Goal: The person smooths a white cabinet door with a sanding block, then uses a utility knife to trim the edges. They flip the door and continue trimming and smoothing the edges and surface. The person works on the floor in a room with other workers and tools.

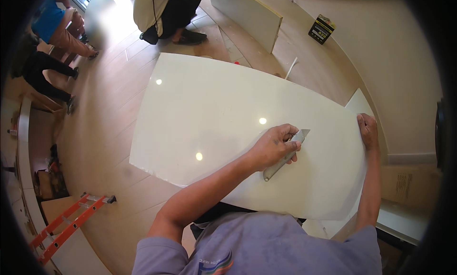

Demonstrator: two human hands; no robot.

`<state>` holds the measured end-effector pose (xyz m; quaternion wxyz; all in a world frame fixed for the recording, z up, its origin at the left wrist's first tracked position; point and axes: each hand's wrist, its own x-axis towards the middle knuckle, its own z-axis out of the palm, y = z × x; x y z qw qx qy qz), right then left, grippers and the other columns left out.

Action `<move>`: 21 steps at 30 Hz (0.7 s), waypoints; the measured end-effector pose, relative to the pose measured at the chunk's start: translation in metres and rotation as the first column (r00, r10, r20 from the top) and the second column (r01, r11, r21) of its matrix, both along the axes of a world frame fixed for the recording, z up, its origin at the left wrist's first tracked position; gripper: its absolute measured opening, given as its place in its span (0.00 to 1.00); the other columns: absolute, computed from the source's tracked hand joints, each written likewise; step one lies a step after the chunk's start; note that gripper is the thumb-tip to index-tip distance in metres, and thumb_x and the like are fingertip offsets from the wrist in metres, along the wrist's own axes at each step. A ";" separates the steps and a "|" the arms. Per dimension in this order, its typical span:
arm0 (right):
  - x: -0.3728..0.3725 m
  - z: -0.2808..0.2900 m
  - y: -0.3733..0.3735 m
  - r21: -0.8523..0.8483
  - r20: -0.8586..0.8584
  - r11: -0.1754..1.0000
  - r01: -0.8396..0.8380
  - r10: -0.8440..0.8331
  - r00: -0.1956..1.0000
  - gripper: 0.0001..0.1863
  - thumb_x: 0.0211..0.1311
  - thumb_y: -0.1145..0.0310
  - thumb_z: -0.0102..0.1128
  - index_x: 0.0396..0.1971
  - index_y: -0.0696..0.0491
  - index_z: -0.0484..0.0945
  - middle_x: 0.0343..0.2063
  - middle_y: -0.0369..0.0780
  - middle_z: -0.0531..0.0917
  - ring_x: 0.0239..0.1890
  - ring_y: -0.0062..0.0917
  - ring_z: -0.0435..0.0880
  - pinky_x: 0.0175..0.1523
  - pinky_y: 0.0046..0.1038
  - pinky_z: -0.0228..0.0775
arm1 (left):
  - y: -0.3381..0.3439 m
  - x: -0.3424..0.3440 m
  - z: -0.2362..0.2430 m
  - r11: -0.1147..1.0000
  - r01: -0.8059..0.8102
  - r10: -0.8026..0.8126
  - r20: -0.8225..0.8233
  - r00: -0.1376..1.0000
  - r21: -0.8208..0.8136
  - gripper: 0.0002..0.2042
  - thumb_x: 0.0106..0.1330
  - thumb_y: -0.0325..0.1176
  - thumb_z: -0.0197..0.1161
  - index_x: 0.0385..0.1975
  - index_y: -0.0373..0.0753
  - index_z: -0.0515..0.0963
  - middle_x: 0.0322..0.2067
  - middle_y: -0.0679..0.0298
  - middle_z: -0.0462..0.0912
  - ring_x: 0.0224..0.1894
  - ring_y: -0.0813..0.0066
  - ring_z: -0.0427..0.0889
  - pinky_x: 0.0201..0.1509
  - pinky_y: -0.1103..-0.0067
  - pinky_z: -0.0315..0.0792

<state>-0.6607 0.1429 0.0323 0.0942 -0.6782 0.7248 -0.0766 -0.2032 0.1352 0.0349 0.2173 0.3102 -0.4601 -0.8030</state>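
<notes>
A large glossy white sheet [209,108] lies in front of me, reflecting several round lights. My left hand [278,146] is closed around a grey metal utility knife [272,171], held over the middle-right part of the sheet with its blade end pointing away from me. At the sheet's right edge, my right hand [367,130] grips the board with bent fingers. A narrow white piece [359,100] shows just beyond that hand.
An orange ladder [76,222] lies at lower left. Several people work at upper left, one in a blue shirt [47,23], another crouching [159,13]. A panel [245,20] stands behind the sheet; a black box [321,30] and cardboard [404,182] are at right.
</notes>
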 end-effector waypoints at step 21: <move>0.369 -0.027 -0.155 -0.225 -0.184 0.627 -0.746 0.725 0.664 0.30 0.81 0.50 0.42 0.73 0.53 0.66 0.76 0.40 0.64 0.79 0.36 0.57 0.81 0.47 0.43 | 0.021 0.149 0.008 0.796 -0.579 0.605 0.237 0.760 -0.176 0.20 0.75 0.29 0.59 0.63 0.31 0.66 0.46 0.56 0.81 0.32 0.76 0.83 0.38 0.78 0.79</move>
